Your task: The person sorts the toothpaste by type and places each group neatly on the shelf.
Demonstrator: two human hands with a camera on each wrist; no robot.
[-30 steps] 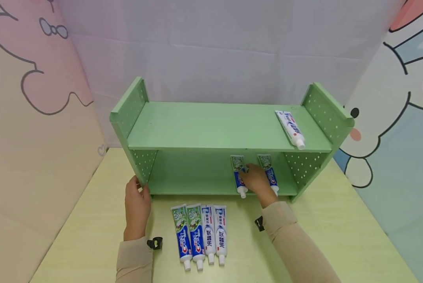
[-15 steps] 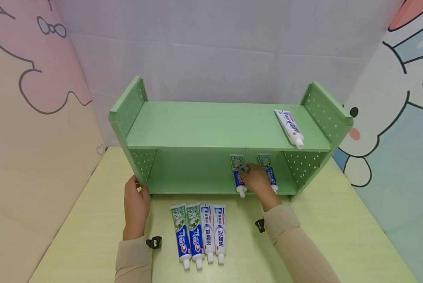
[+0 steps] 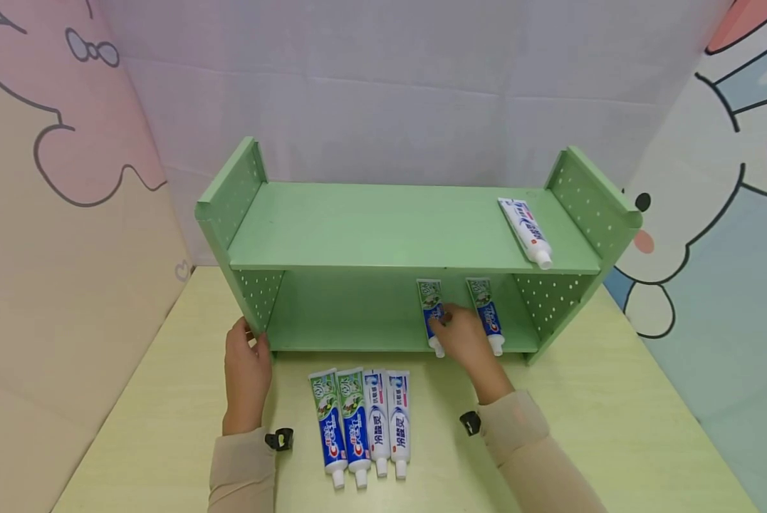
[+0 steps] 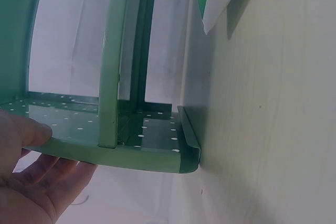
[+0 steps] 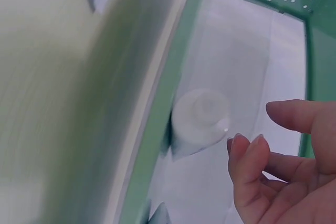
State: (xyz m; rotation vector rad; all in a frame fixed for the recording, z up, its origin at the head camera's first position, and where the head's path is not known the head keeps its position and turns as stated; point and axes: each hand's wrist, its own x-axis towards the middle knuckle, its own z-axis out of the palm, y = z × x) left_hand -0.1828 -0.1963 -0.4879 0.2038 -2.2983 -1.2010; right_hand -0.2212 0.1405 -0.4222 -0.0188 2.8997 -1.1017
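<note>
My left hand (image 3: 247, 381) grips the left side panel of a green two-tier shelf (image 3: 357, 224), low down. In the left wrist view, the thumb (image 4: 37, 133) lies on one side of that panel and the fingers on the other. Over a green-and-blue Crest toothpaste tube (image 3: 431, 296) on the lower tier, my right hand (image 3: 466, 340) hovers with thumb and fingers parted. The right wrist view shows nothing between them, close to the tube's white cap (image 5: 202, 116). A matching toothpaste tube (image 3: 488, 320) lies to the right, its cap at the tier's front edge.
One white toothpaste tube (image 3: 527, 234) lies at the right of the upper tier. On the table (image 3: 639, 427) in front of the shelf, two Crest tubes (image 3: 355, 424) and two white toothpaste tubes (image 3: 399, 420) lie side by side. Pale cloth (image 3: 383, 107) hangs behind.
My right hand has come slightly down and toward me over the Crest tube, showing more of the tube on the right. The left hand keeps its grip on the panel.
</note>
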